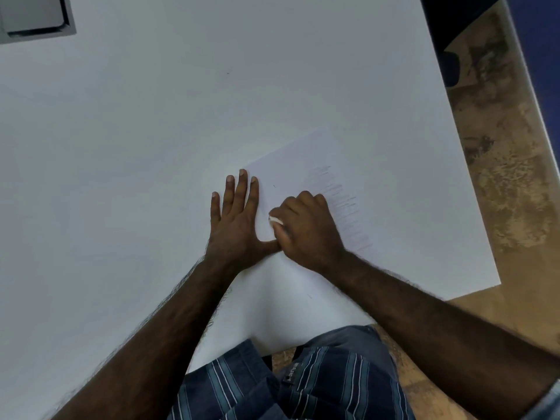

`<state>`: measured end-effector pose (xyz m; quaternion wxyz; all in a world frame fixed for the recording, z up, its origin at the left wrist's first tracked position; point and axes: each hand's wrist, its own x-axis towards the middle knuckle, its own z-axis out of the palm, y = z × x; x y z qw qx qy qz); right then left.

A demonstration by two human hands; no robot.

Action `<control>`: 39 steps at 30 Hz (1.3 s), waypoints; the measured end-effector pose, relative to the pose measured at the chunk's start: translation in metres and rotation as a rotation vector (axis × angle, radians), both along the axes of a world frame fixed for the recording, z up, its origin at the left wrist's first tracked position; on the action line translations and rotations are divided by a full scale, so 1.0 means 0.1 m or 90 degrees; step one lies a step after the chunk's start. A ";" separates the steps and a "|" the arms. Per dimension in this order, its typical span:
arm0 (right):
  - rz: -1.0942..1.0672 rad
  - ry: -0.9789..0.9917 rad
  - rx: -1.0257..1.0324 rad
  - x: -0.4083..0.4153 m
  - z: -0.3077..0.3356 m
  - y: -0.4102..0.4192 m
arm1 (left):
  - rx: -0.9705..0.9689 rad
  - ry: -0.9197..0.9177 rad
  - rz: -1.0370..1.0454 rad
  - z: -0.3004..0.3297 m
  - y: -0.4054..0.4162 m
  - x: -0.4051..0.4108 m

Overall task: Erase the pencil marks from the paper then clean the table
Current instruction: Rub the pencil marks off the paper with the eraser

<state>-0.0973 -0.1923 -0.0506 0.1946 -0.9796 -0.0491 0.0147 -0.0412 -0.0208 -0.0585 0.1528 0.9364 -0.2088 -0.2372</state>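
Fingers (pixel 239 189) of the left hand (pixel 235 221) lie straight and slightly spread, flat across the left edge of the paper (pixel 321 183), which sits askew near the right edge of the smooth white table (pixel 136 147); keeping that palm pressing down should stop the thin sheet creasing or sliding. Curled tight, the right hand (pixel 306 228) pinches a small white eraser (pixel 275 220) against the sheet, just left of the faint band of pencil marks (pixel 342 204). Short, light strokes along those marks, working away from the anchoring hand, seem safest, since soft eraser crumbs will need sweeping off afterwards.
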 end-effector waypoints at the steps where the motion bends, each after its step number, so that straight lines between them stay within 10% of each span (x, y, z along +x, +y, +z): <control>1: 0.005 -0.011 -0.006 0.02 -0.01 -0.04 | 0.000 0.003 0.001 0.01 0.00 0.00; 7: -0.224 -0.044 -0.031 0.42 -0.01 -0.45 | 0.002 0.009 -0.004 0.00 0.01 0.01; 15: -0.020 -0.019 -0.002 -0.08 -0.01 -0.04 | -0.009 0.003 0.000 0.01 0.00 0.00; 21: -0.220 -0.044 -0.030 0.37 -0.05 -0.42 | -0.005 0.007 -0.007 -0.02 0.01 0.01; 28: 0.000 -0.026 0.003 -0.13 -0.03 -0.03 | -0.009 0.006 -0.004 0.01 0.00 0.01; 39: -0.148 -0.055 -0.001 0.14 -0.05 -0.20 | -0.007 0.010 -0.003 0.01 0.02 0.02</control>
